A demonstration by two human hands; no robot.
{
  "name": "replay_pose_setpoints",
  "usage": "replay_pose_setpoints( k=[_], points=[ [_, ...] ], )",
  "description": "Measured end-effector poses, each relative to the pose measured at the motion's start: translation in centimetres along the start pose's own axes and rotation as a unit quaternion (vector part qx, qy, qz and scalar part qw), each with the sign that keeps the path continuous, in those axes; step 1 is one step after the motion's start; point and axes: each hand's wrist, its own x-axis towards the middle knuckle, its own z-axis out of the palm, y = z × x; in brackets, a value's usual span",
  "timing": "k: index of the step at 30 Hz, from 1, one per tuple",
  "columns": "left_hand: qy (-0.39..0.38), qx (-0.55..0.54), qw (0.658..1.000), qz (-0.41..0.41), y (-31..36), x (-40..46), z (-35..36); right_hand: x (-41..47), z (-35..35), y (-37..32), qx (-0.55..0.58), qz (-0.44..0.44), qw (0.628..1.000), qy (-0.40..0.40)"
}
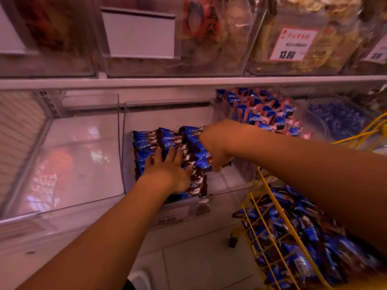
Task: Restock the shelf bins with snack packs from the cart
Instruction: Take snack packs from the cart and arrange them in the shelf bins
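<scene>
While the shelf (188,81) runs across the upper half of the frame, we see clear bins lined along it, the one at left centre (69,160) showing only reflections. Our yellow wire cart (259,218) sits at the lower right, heaped with blue and brown snack packs (303,233). At the centre stands the middle bin (167,114), its left part filled with rows of the same packs (155,139), its right part bare. To the upper right of it, a neighbouring bin holds blue and pink packs (263,109). Above, at the upper right, a red-bordered price tag (293,43) reads 13.80. We lay our left hand (169,170) flat, fingers straight and spread, pressing on the packs in the middle bin. Our right hand (213,145) curls around a small bunch of packs (201,160) just beside the rows, touching them at the stack's right edge.
</scene>
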Motion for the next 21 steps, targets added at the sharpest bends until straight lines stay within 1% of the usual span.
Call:
replay_pose_setpoints(
  k=[3,6,8,11,13,16,19,21],
  points=[
    [-0.023,0.015,0.999,-0.017,0.1,-0.3,-0.3,2.1,0.9,-0.7,0.015,-0.021,0.999,-0.035],
    [-0.029,0.025,0.999,-0.021,0.3,-0.6,-0.5,2.3,2.1,-0.3,0.027,-0.043,0.999,-0.016],
    [-0.03,0.027,0.999,-0.023,0.4,-0.7,-0.7,2.0,3.4,0.1,0.006,-0.046,0.999,0.001],
    [-0.028,0.028,0.999,-0.026,0.5,-0.7,-0.7,1.7,5.7,0.3,-0.069,-0.037,0.997,-0.015],
    [-0.027,0.029,0.999,-0.024,0.4,-0.7,-0.6,2.1,6.6,-0.2,-0.077,-0.01,0.996,-0.051],
    [-0.025,0.021,0.999,-0.021,0.3,-0.5,-0.5,3.1,7.3,-1.1,-0.077,0.031,0.994,-0.076],
    [-0.022,0.013,0.999,-0.025,0.5,-0.9,-0.6,2.4,6.8,-1.5,-0.091,0.035,0.993,-0.073],
    [-0.008,0.022,0.999,-0.034,0.9,-1.6,-0.9,0.6,6.0,-1.5,-0.073,0.028,0.996,-0.04]
  ],
)
